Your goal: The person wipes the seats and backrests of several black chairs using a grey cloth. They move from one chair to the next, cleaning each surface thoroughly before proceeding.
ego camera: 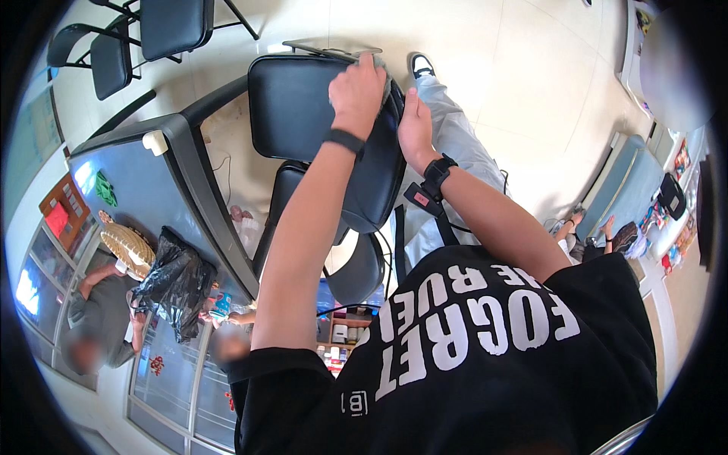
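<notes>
A black padded folding chair stands before me, its seat farther away and its backrest nearer my body. My left hand presses a grey cloth to the chair at the side where seat and backrest meet. Much of the cloth is hidden beneath that hand. With its thumb up, my right hand grips the outer edge of the backrest; its other fingers are mostly out of sight. A black band circles my left wrist, and a black strapped device is on the right one.
On the left, a dark table carries a woven basket and a black plastic bag. Two people are beyond it. More black chairs stand at upper left, another close below. A person's hands show near a blue-grey surface at right.
</notes>
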A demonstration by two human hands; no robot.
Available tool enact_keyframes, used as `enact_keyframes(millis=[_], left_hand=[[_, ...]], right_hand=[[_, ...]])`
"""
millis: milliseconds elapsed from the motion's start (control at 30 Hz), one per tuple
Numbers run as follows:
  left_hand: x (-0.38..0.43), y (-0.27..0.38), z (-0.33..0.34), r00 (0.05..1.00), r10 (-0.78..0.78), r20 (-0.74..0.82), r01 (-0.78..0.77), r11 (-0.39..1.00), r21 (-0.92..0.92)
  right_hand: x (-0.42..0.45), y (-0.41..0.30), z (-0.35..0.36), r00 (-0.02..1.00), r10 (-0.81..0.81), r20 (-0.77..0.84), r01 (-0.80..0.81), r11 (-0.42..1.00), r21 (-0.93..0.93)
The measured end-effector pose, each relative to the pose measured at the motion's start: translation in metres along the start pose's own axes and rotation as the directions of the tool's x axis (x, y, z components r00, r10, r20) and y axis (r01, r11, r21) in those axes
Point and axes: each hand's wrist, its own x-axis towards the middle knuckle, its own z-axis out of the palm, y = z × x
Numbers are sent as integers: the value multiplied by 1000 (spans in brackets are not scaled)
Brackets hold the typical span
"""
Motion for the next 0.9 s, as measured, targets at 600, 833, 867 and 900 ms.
enact_keyframes(millis=[600, 833, 867, 900], left_hand=[[57, -36, 23, 977, -118, 179, 137, 986, -94], [38, -49, 46, 991, -105, 80, 124, 949, -289], [23, -40, 42, 993, -86, 79, 109, 931, -349], [8, -32, 32, 995, -72, 70, 94, 911, -402]], right_hand=[[-10, -3, 4, 986, -92, -139, 81, 993, -83], [-10, -9, 3, 982, -70, -175, 44, 987, -153], [-9, -9, 1, 981, -54, -187, 24, 987, -161], [-9, -9, 2, 979, -68, -192, 34, 985, -171]])
